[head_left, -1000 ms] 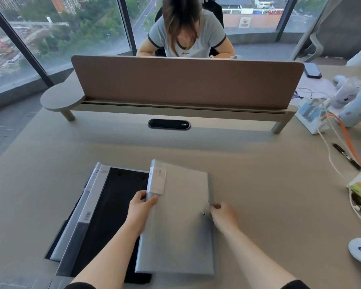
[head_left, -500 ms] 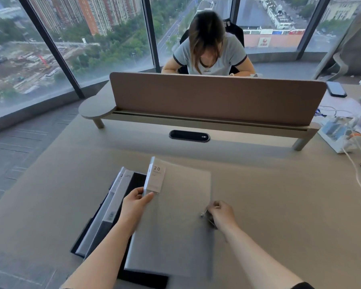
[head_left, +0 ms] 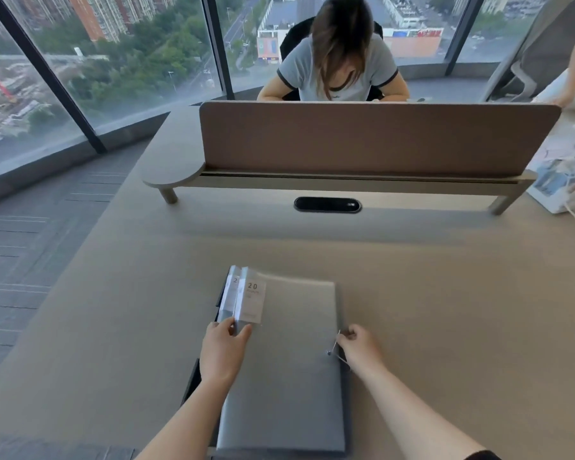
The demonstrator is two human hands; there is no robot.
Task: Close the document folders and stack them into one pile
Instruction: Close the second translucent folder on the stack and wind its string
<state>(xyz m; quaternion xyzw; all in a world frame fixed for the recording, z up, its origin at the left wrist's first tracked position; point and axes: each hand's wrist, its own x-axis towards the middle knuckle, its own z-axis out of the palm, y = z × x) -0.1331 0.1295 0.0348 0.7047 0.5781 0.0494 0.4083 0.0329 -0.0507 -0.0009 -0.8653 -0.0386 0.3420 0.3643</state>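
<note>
A closed grey document folder [head_left: 292, 360] with a white "20" label lies on top of another grey folder [head_left: 228, 295], whose labelled spine shows at its left edge. A black folder [head_left: 192, 380] peeks out underneath on the left. My left hand [head_left: 223, 350] grips the top folder's left spine edge, thumb on the cover. My right hand [head_left: 359, 346] pinches the thin elastic cord by the small button at the folder's right edge.
The beige desk [head_left: 445, 310] carries a brown divider screen [head_left: 372, 137] on a shelf at the back, with a black cable slot [head_left: 327, 205] below it. A person sits behind the screen. A white device with cables [head_left: 555, 187] lies far right.
The top grey folder has slid left onto the other folders, now covering almost all of the black one. The camera has tilted up and moved left.
</note>
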